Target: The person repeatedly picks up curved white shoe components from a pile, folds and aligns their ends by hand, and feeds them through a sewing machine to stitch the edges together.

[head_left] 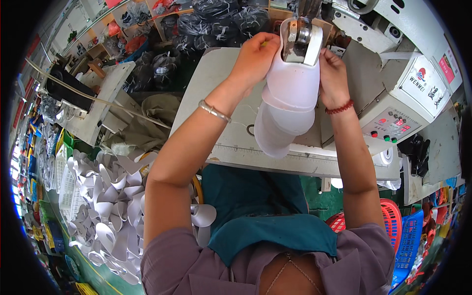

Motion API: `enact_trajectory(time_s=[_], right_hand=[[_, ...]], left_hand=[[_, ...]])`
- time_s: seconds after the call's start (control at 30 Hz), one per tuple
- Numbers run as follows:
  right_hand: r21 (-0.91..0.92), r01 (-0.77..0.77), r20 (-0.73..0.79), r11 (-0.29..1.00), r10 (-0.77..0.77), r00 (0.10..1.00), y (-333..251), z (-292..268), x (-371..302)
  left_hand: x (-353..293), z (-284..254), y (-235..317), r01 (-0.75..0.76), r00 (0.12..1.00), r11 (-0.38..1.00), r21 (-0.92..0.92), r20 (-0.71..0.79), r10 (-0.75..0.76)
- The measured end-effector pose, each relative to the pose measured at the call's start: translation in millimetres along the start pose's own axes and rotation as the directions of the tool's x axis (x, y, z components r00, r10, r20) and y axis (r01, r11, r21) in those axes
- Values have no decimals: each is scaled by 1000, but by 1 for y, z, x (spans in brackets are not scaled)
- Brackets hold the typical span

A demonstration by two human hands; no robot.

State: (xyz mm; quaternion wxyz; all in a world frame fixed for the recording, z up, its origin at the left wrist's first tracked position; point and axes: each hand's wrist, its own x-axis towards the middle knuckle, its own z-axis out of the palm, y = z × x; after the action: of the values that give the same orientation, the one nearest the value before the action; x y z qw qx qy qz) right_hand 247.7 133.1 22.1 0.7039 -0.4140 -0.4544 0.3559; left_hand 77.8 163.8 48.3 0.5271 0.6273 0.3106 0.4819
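Observation:
A smooth white curved piece, whose exact kind I cannot tell, sits under the metal roller of a machine. More rounded white shapes hang below it toward me, overlapping like joined cups. My left hand pinches the piece's upper left edge, thumb and fingers together beside the roller. On the opposite side my right hand is closed at its right edge, its fingertips partly hidden behind the piece. A white strip stands upright against the roller's right side.
The grey worktable carries a ruler along its near edge. At right is a machine housing with a control panel. A heap of white curved pieces lies at lower left. Red and blue baskets stand at lower right; black bags lie behind.

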Motion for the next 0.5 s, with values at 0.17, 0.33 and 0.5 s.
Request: enact_trajectory(time_s=[0.17,0.33,0.5], right_hand=[[8,122,-64,992,-122,991,9,4,9],[-61,2,1,998,-2,1000,8,-9,4],[-114,8,3,993,-8,1000,19,-13,-16]], left_hand=[[2,9,9,26,999,992,-123,45,-20],[-3,7,-25,4,991,995,-99,131,9],[-15,10,-58,-232,972,971,-54,34,234]])
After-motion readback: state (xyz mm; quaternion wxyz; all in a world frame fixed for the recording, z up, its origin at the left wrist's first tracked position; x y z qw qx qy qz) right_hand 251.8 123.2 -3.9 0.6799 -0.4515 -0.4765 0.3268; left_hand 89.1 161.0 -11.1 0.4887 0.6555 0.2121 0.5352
